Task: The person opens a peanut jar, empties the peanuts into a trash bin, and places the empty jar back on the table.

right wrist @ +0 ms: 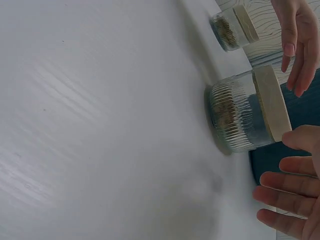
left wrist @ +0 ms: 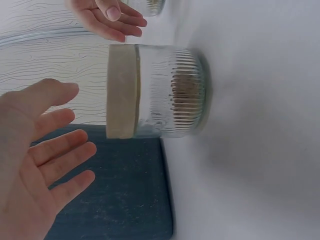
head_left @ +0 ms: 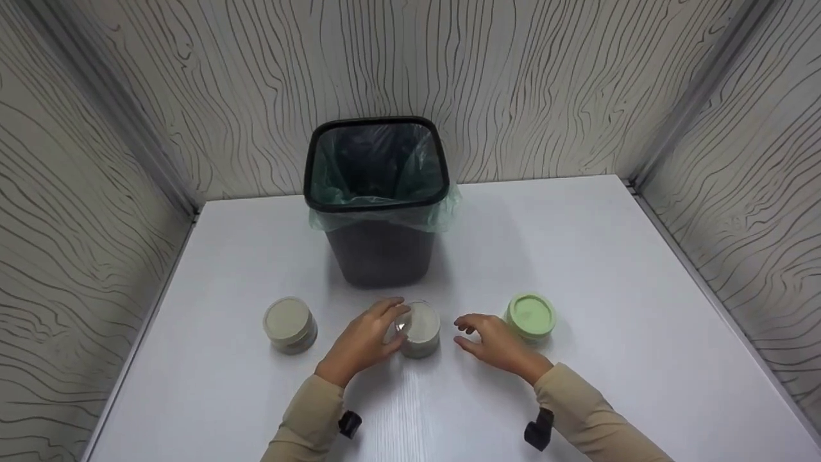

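A ribbed glass jar point(head_left: 421, 346) with a pale lid stands upright between the hands, small brown contents low inside point(left wrist: 185, 92). The left hand point(head_left: 364, 340), thumb and fingers spread, is at its left side and overlaps its lid in the head view; the left wrist view shows a gap between fingertips and lid. On the other side the right hand point(head_left: 503, 346) hovers with loosely bent fingers, holding nothing. Just behind the right hand sits a jar with a green lid point(head_left: 531, 316). Further left stands a third jar with a beige lid point(head_left: 287, 319).
A dark bin point(head_left: 385, 253) with a green plastic liner point(head_left: 442, 212) over its rim stands behind the middle jar. The white table point(head_left: 609, 308) meets wood-patterned panels point(head_left: 545, 96) at the back and both sides.
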`<state>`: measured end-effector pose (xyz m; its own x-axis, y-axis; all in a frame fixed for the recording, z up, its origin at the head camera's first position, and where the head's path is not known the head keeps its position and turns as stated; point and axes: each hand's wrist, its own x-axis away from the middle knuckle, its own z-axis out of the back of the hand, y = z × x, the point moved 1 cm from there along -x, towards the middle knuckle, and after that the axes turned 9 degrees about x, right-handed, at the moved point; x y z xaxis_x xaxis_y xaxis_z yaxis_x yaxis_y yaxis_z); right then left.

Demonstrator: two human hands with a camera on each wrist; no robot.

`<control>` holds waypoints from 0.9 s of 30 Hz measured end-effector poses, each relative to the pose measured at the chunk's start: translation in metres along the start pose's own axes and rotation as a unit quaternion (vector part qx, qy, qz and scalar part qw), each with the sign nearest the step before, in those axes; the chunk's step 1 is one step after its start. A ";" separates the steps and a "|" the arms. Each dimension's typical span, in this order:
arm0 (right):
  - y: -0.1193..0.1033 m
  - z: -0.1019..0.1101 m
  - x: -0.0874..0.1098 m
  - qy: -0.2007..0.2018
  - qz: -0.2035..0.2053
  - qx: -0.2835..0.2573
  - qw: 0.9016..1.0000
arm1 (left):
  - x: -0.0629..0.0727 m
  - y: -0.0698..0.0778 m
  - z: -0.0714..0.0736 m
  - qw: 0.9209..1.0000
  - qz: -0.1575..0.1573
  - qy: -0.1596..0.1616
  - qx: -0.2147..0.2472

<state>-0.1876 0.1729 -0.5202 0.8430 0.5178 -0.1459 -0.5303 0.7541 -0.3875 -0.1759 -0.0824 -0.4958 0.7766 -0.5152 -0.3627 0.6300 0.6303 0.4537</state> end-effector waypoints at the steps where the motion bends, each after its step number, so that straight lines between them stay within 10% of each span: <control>1: 0.000 -0.002 0.000 -0.005 0.000 -0.007 1.000 | 0.000 0.000 -0.002 1.000 0.004 -0.007 0.001; 13: 0.001 -0.011 0.001 -0.028 -0.006 -0.020 0.999 | -0.006 -0.003 -0.017 0.996 0.041 -0.069 0.029; 27: -0.001 -0.014 0.003 -0.031 -0.019 -0.025 0.999 | -0.015 -0.004 -0.029 0.995 0.049 -0.066 0.052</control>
<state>-0.1836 0.1682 -0.5328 0.8545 0.5141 -0.0745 -0.4913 0.7533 -0.4374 -0.1905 -0.0602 -0.5161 0.8223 -0.5306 -0.2054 0.5421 0.6208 0.5664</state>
